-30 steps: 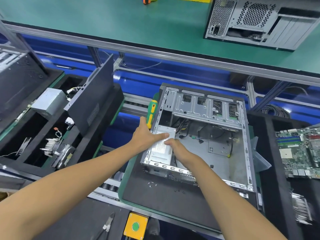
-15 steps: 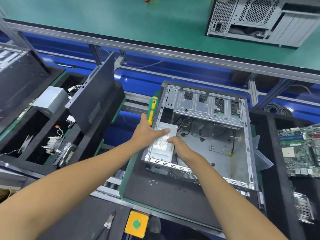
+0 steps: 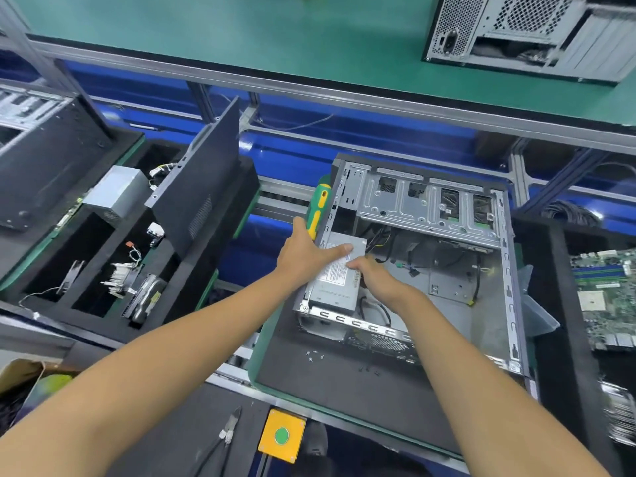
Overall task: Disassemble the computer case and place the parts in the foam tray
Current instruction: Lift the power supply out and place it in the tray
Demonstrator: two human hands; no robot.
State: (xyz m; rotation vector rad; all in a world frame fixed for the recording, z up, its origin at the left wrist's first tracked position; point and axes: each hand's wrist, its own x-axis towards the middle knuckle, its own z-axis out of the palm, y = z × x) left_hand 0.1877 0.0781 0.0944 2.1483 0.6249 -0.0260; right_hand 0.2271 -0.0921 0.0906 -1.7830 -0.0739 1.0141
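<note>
We look down on the open computer case [image 3: 433, 270], lying on its side on a dark mat [image 3: 327, 390] at the centre of the view. At about eight o'clock inside the case sits the silver power supply [image 3: 335, 284], its labelled face upward, close against the case's left wall. Our left hand [image 3: 304, 253] lies on its far left edge, thumb stretched flat across the top, the other fingers hidden over the case wall, so we cannot tell how they sit. Our right hand [image 3: 373, 273] meets the supply's right edge, fingers bent down along its side and gripping it. A green and yellow screwdriver [image 3: 318, 210] stands just beyond the left hand, against the case's outer wall. Loose screws [image 3: 315, 354] lie on the mat at six o'clock of the case. At nine o'clock the black foam tray [image 3: 113, 263] holds another power unit [image 3: 115, 191], small cabled parts and a black side panel [image 3: 203, 201] leaning upright. A motherboard [image 3: 605, 297] lies at three o'clock, a second case [image 3: 530, 32] on the green desk [image 3: 241, 36] at one o'clock, and cutters [image 3: 229, 428] beside a yellow button box [image 3: 281, 435] at six.
</note>
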